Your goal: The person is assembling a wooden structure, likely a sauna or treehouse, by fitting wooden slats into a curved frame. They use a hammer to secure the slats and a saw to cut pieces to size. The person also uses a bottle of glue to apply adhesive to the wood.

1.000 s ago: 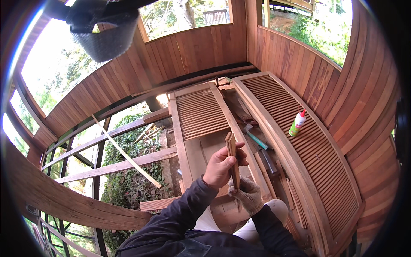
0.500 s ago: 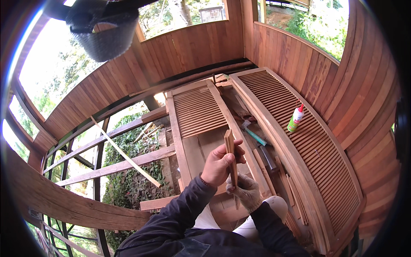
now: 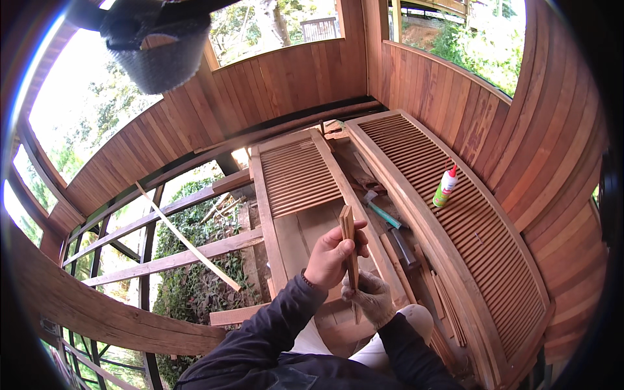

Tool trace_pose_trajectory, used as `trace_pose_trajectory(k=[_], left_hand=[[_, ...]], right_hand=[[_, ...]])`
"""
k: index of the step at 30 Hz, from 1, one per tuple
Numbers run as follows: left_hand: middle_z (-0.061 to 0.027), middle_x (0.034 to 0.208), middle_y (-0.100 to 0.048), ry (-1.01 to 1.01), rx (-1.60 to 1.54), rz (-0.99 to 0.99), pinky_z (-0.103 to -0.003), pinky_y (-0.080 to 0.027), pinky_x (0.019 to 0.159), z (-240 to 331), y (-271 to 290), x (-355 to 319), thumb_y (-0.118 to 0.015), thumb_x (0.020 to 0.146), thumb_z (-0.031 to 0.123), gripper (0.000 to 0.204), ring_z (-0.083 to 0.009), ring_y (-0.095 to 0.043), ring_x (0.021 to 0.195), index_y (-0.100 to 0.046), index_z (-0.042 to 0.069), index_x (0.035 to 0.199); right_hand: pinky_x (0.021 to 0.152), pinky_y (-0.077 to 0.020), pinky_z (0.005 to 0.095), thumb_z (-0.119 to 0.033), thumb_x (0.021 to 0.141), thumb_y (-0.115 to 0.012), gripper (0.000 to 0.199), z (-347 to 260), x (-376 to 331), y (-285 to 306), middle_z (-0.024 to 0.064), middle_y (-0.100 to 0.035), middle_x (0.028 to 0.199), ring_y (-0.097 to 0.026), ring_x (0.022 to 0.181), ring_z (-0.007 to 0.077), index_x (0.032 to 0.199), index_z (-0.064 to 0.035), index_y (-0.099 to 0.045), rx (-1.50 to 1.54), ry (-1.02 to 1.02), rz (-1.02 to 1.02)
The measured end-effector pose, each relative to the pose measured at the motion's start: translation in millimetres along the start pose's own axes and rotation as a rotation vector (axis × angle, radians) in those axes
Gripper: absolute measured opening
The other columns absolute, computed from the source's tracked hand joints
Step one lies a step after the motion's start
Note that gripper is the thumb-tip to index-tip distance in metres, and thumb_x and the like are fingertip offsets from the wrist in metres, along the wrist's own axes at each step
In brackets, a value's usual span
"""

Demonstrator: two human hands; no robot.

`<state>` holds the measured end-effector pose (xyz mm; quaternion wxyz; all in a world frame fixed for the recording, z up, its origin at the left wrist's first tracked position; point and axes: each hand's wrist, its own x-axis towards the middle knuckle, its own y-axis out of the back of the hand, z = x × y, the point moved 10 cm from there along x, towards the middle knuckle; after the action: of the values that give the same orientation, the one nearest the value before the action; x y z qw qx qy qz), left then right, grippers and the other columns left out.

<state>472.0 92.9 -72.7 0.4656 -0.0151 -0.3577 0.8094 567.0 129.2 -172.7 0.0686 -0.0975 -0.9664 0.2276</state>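
Upright in front of me are a few thin wooden slats (image 3: 347, 226), pressed together into a narrow bundle. My bare left hand (image 3: 327, 261) is closed round their middle, thumb on the near side. Lower down, my right hand (image 3: 376, 300), in a pale work glove, pinches the bundle's bottom end. Just beyond my hands lies a wooden louvred panel (image 3: 265, 195); slats fill its far part, while boards show through its nearer part. A longer louvred panel (image 3: 416, 188) lies to the right, with a white and green glue bottle (image 3: 445, 188) with a red cap standing on its slats.
Between the panels lie a teal-handled tool (image 3: 386, 213), a dark handle (image 3: 404, 248) and several loose slats (image 3: 450, 309). Left are open beams (image 3: 175, 257) above ivy, with a thin pale strip (image 3: 188, 237) across them. Plank walls (image 3: 279, 81) surround the space; a dark object (image 3: 156, 58) hangs upper left.
The view has shifted slightly, so the panels and bottle sit a little lower and further left. Both hands keep their hold on the slats, which stay upright.
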Motion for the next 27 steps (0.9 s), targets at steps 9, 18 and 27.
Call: trace_pose_trajectory(k=[9, 18, 27], left_hand=[[-0.0025, 0.085, -0.056, 0.049, -0.146, 0.358, -0.032, -0.047, 0.066, 0, 100, 40, -0.055, 0.107, 0.034, 0.033, -0.0143, -0.054, 0.07, -0.056, 0.002, 0.116], [0.0033, 0.079, -0.049, 0.232, -0.236, 0.752, -0.027, -0.044, 0.061, -54, 237, 17, -0.054, 0.107, 0.041, 0.033, -0.0094, -0.049, 0.067, -0.055, 0.007, 0.104], [0.0002, 0.081, -0.046, 0.247, -0.346, 0.688, -0.031, -0.043, 0.065, -78, 270, 4, -0.055, 0.106, 0.039, 0.036, -0.0135, -0.046, 0.07, -0.052, 0.003, 0.106]], right_hand=[[0.073, -0.0533, 0.0259, -0.021, 0.095, -0.076, 0.05, 36, 11, 7, 0.0024, -0.067, 0.094, -0.064, 0.081, 0.0104, 0.137, -0.002, -0.058, -0.025, -0.311, -0.044], [0.05, -0.0477, 0.0223, -0.02, 0.102, -0.061, 0.021, 77, 20, 12, 0.0017, -0.063, 0.081, -0.058, 0.063, 0.007, 0.11, -0.0014, -0.063, 0.239, -0.489, -0.145], [0.045, -0.0461, 0.0257, -0.021, 0.1, -0.062, 0.02, 66, 21, 15, 0.0028, -0.064, 0.077, -0.055, 0.052, 0.0084, 0.103, -0.0029, -0.069, -0.083, -0.456, -0.102]])
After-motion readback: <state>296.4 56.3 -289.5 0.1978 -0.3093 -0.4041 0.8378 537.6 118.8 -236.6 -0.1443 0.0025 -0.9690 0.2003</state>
